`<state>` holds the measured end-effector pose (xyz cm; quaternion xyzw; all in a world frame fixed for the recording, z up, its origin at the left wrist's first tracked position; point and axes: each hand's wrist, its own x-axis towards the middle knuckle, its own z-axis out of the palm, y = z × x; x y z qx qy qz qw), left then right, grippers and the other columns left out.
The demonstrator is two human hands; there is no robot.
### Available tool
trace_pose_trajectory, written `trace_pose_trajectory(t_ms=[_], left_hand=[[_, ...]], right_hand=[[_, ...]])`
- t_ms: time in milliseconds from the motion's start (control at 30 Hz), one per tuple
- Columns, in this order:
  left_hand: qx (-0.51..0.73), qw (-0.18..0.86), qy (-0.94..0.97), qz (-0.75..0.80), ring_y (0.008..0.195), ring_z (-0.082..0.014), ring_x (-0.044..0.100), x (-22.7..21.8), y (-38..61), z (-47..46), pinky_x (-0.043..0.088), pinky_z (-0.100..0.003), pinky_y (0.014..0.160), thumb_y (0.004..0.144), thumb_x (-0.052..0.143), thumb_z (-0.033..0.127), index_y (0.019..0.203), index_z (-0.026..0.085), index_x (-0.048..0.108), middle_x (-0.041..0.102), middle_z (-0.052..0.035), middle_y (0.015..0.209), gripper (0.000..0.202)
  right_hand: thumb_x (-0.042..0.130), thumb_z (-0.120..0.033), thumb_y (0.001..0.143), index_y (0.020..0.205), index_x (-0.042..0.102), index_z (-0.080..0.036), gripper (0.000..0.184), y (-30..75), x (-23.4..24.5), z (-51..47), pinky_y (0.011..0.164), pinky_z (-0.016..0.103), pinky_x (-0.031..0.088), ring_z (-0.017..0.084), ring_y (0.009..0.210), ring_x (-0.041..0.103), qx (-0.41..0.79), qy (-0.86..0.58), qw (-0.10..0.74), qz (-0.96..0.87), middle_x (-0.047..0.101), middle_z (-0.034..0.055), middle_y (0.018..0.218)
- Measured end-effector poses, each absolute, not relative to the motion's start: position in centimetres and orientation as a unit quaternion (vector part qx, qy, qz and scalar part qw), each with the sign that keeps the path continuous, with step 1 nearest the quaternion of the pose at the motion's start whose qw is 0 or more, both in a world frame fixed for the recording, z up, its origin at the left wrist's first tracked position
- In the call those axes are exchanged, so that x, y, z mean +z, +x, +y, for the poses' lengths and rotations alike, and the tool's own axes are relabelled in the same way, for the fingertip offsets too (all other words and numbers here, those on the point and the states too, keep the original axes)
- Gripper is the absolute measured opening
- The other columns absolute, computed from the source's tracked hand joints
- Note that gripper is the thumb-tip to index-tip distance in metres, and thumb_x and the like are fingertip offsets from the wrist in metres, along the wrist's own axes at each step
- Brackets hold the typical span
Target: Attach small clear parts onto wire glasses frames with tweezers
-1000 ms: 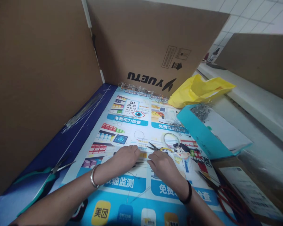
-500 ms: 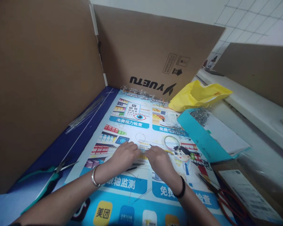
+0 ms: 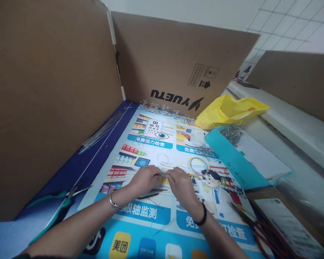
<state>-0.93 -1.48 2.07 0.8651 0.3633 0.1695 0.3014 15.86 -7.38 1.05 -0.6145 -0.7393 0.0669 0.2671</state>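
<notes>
My left hand (image 3: 145,180) and my right hand (image 3: 181,184) are close together over the printed poster sheet (image 3: 162,230), fingers pinched. A short thin wire (image 3: 163,174) spans the small gap between their fingertips; most of it is hidden by the fingers. Just beyond the hands lies a thin wire loop (image 3: 162,159). To the right of it is a larger pale ring (image 3: 199,165). Dark thin strips (image 3: 148,195) lie below my left hand, and a few fine wire pieces (image 3: 159,228) lie nearer to me.
Green-handled pliers (image 3: 61,205) lie left; red-handled scissors (image 3: 261,226) lie right. Straight wires (image 3: 99,133) rest by the left cardboard wall (image 3: 43,90). A teal box (image 3: 232,162) holds tangled wire (image 3: 232,135), beside a yellow bag (image 3: 229,111). Cardboard (image 3: 172,57) stands behind.
Both hands stay pinched and close together, with the right hand's fingers turned slightly. The whole view has shifted a little down and to the right.
</notes>
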Motion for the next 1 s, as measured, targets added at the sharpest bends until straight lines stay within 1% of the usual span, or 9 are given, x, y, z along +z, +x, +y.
trace_pose_trajectory(t_ms=[100, 200, 300, 400, 533, 633, 800, 1000], left_hand=[[0.213, 0.396, 0.802, 0.393, 0.07, -0.0146, 0.057, 2.0, -0.8, -1.3, 0.042, -0.023, 0.065, 0.076, 0.049, 0.014, 0.071, 0.018, 0.062, 0.064, 0.0003, 0.071, 0.015], [0.259, 0.478, 0.73, 0.415, 0.064, -0.0133, 0.054, 1.8, -0.5, -1.5, 0.04, -0.023, 0.06, 0.074, 0.052, 0.019, 0.066, 0.017, 0.059, 0.059, 0.0019, 0.065, 0.01], [0.3, 0.563, 0.643, 0.424, 0.055, -0.0111, 0.046, 1.5, -0.1, -1.9, 0.036, -0.022, 0.054, 0.073, 0.054, 0.024, 0.067, 0.017, 0.056, 0.051, 0.0043, 0.057, 0.01], [0.329, 0.619, 0.571, 0.427, 0.051, -0.0097, 0.042, 1.4, 0.2, -2.3, 0.034, -0.022, 0.052, 0.072, 0.056, 0.028, 0.069, 0.016, 0.055, 0.046, 0.0057, 0.054, 0.013], [0.357, 0.653, 0.521, 0.417, 0.053, -0.0094, 0.042, 1.5, 0.3, -2.7, 0.034, -0.022, 0.054, 0.072, 0.059, 0.029, 0.068, 0.015, 0.054, 0.047, 0.0049, 0.056, 0.015], [0.369, 0.673, 0.497, 0.405, 0.055, -0.0093, 0.042, 1.6, 0.3, -3.0, 0.034, -0.022, 0.054, 0.073, 0.06, 0.03, 0.069, 0.015, 0.053, 0.048, 0.004, 0.058, 0.017], [0.397, 0.71, 0.444, 0.375, 0.057, -0.0093, 0.044, 1.5, 0.5, -3.7, 0.035, -0.022, 0.056, 0.076, 0.061, 0.031, 0.072, 0.015, 0.053, 0.049, 0.0035, 0.059, 0.019], [0.407, 0.711, 0.433, 0.377, 0.059, -0.0095, 0.045, 1.2, 0.7, -3.9, 0.035, -0.022, 0.058, 0.078, 0.061, 0.031, 0.071, 0.015, 0.053, 0.05, 0.0028, 0.061, 0.02]], right_hand=[[0.045, -0.019, 0.087, 0.077, 0.062, -0.02, 0.02, 15.5, 0.9, -7.4, 0.072, 0.028, 0.042, 0.018, 0.077, 0.055, 0.114, -0.622, 0.339, -0.696, 0.06, 0.004, 0.076], [0.046, -0.022, 0.085, 0.077, 0.062, -0.02, 0.018, 15.0, 0.9, -7.3, 0.07, 0.029, 0.042, 0.018, 0.075, 0.055, 0.145, -0.639, 0.383, -0.652, 0.06, 0.0033, 0.074], [0.05, -0.025, 0.082, 0.077, 0.062, -0.02, 0.014, 14.5, 0.9, -7.4, 0.068, 0.029, 0.042, 0.018, 0.072, 0.055, 0.196, -0.653, 0.429, -0.593, 0.06, 0.0029, 0.074], [0.053, -0.029, 0.08, 0.076, 0.061, -0.019, 0.013, 14.1, 0.8, -7.3, 0.062, 0.028, 0.041, 0.016, 0.067, 0.054, 0.274, -0.647, 0.468, -0.536, 0.061, 0.0016, 0.071], [0.056, -0.033, 0.08, 0.073, 0.057, -0.018, 0.016, 13.6, 0.4, -7.3, 0.055, 0.024, 0.038, 0.012, 0.057, 0.047, 0.392, -0.604, 0.507, -0.473, 0.052, -0.0031, 0.06], [0.058, -0.033, 0.078, 0.072, 0.056, -0.018, 0.016, 13.4, 0.3, -7.2, 0.054, 0.023, 0.036, 0.01, 0.053, 0.043, 0.458, -0.569, 0.532, -0.427, 0.047, -0.0054, 0.056], [0.061, -0.032, 0.075, 0.07, 0.055, -0.018, 0.016, 13.1, 0.7, -7.2, 0.055, 0.024, 0.036, 0.01, 0.054, 0.043, 0.533, -0.519, 0.557, -0.369, 0.049, -0.0043, 0.058], [0.064, -0.032, 0.074, 0.069, 0.055, -0.018, 0.017, 12.5, 0.6, -7.4, 0.056, 0.023, 0.035, 0.009, 0.054, 0.042, 0.566, -0.489, 0.574, -0.333, 0.051, -0.0038, 0.061]])
